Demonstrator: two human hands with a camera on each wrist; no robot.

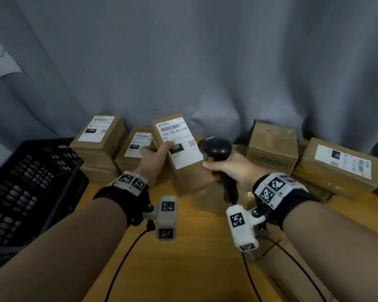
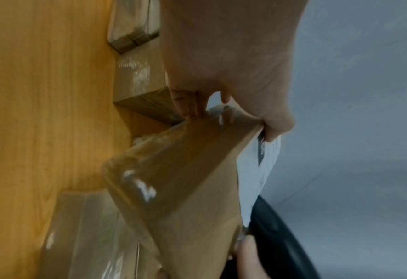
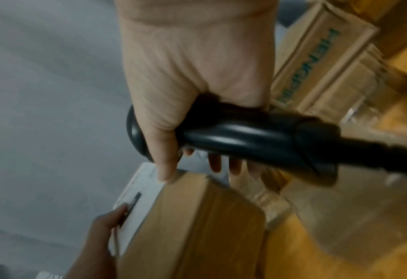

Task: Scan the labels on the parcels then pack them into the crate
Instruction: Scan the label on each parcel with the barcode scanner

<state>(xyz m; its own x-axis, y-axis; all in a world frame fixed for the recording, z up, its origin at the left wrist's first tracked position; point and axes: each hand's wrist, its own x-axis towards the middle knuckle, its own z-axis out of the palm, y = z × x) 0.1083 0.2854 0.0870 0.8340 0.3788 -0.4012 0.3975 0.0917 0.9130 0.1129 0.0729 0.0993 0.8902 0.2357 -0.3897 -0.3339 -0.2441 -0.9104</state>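
Note:
My left hand (image 1: 155, 154) grips a brown cardboard parcel (image 1: 190, 175) by its left edge, thumb on the white label (image 1: 179, 142), and holds it tilted up above the table. In the left wrist view the fingers (image 2: 190, 105) curl behind the parcel (image 2: 186, 179). My right hand (image 1: 225, 168) holds a black barcode scanner (image 1: 215, 148) by its handle, the head close to the label's right edge. The right wrist view shows the scanner handle (image 3: 245, 136) in my fist above the parcel (image 3: 197, 226). A black plastic crate (image 1: 28, 188) stands at the left.
More labelled brown parcels stand along the back: two at the left (image 1: 100, 136) (image 1: 135, 149), one with green print (image 1: 273, 147), one at the right (image 1: 338, 164). Behind hangs a grey curtain (image 1: 205, 62). The wooden table (image 1: 183, 269) carries black cables (image 1: 122, 262).

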